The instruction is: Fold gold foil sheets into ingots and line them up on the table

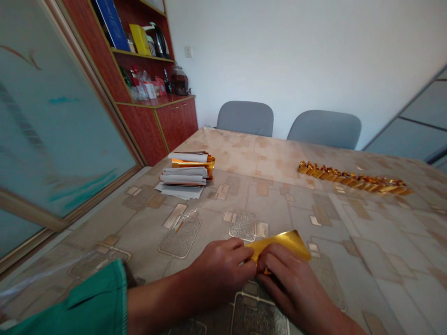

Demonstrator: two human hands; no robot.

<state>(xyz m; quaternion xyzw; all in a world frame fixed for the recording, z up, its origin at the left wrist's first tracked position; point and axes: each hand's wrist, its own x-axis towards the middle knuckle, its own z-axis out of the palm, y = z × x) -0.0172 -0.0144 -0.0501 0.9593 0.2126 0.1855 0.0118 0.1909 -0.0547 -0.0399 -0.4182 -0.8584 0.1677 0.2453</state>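
A sheet of gold foil paper [291, 242], partly folded or rolled, is held low over the near part of the table. My left hand [232, 260] pinches its left end, fingers closed. Close beside it, my right hand [288, 270] grips the same paper near the middle, with a crumpled gold bit showing under the fingers. The paper's right end sticks out flat beyond my right hand. My fingers hide the part between the two hands.
Stacked white and gold paper sheets [185, 174] lie at the table's left. A long row of folded gold paper pieces [352, 179] stretches along the right. Patterned cloth [209, 218] covers the table. Two grey chairs [245, 117] stand behind it, near a red-brown cabinet [178, 118].
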